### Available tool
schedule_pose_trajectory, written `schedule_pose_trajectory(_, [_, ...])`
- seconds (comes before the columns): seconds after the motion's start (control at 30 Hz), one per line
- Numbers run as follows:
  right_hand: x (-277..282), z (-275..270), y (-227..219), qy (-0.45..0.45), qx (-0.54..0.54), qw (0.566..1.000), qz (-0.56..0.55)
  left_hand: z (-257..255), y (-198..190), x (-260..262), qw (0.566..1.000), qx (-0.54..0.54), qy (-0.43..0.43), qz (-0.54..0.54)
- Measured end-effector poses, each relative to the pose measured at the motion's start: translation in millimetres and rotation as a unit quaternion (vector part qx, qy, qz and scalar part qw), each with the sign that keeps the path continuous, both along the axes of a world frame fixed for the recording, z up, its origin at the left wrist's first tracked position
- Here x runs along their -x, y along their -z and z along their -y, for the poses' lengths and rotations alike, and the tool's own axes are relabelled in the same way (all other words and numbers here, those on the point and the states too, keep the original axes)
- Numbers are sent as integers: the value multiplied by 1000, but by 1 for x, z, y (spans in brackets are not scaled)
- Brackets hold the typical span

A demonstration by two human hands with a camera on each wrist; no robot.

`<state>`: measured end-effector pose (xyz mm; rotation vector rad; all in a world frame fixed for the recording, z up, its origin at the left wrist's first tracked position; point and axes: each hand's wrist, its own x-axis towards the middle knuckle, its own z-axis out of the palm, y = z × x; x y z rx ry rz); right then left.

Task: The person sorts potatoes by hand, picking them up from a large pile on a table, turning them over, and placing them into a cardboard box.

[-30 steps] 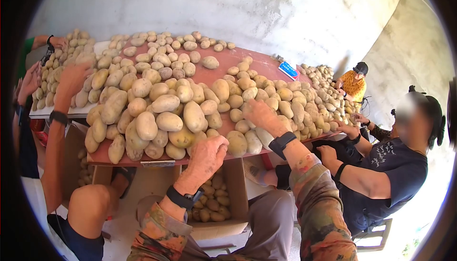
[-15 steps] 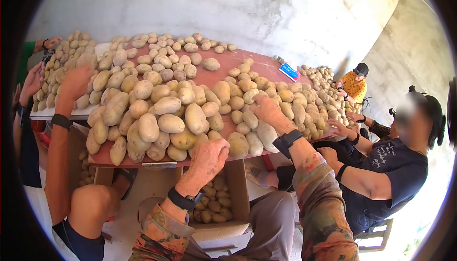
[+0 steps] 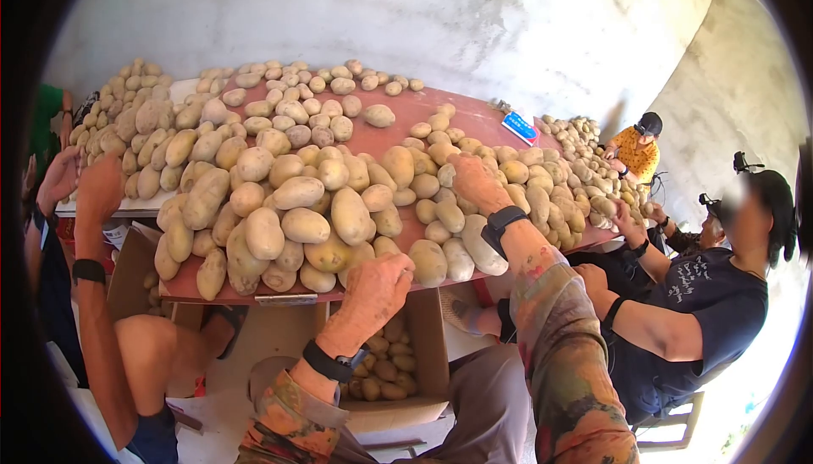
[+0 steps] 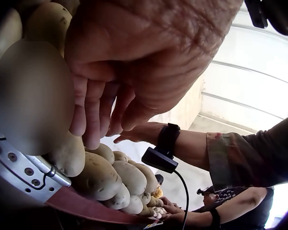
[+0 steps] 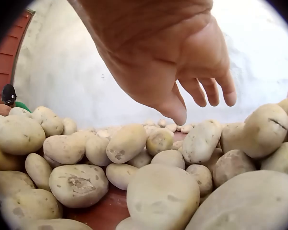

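A heap of pale yellow potatoes (image 3: pixel 305 223) covers much of the red tabletop (image 3: pixel 423 96). My right hand (image 3: pixel 478 183) reaches over the pile right of centre. The right wrist view shows its fingers (image 5: pixel 209 91) hanging relaxed above the potatoes, nothing held. At the table's near edge, beside the front potatoes, is my left hand (image 3: pixel 373 290). Its fingers (image 4: pixel 92 112) bend loosely downward with no potato gripped, and a potato (image 4: pixel 98 175) lies just below them. Large potatoes (image 3: pixel 483 244) lie along the edge between my hands.
Below the table edge stands a cardboard box (image 3: pixel 398 413) with potatoes inside. A metal latch (image 3: pixel 286 299) sits on the edge. People work close on both sides: a bare arm (image 3: pixel 89 269) at left, a person in a dark shirt (image 3: pixel 686 320) at right. A blue-and-white box (image 3: pixel 520 128) lies farther back.
My right hand has moved a little farther from the near edge over the potatoes. My left hand stays nearly in place. The neighbour's arm at left has drawn back leftward from the pile.
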<state>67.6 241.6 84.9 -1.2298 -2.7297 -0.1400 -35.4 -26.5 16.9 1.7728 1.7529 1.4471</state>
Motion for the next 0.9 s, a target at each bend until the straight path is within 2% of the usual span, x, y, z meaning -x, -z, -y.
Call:
schedule_pose_trajectory(0.1, [9,-12,11,17,18,998,59,0,-2,1,1000,7,1,4])
schedule_pose_trajectory(0.3, [11,-21,27,2,-45,997,58,1,0,2,1000,19,-6,1])
schedule_pose_trajectory(0.4, [17,-17,22,44,-82,991,98,1,-2,3,1000,24,-3,5])
schedule_pose_trajectory(0.5, [13,-24,27,31,-108,988,106,1,-3,3,1000,30,3,-6])
schedule_pose_trajectory(0.6, [6,-29,33,-3,-70,996,46,0,0,2,1000,28,5,-10])
schedule_pose_trajectory(0.7, [1,-18,25,-41,-40,998,39,0,4,3,999,34,22,-25])
schedule_pose_trajectory(0.8, [-2,-7,23,-43,-102,994,1,0,7,5,997,59,31,-51])
schedule_pose_trajectory(0.9, [-9,-10,18,-80,-137,987,-19,4,5,4,997,56,21,-57])
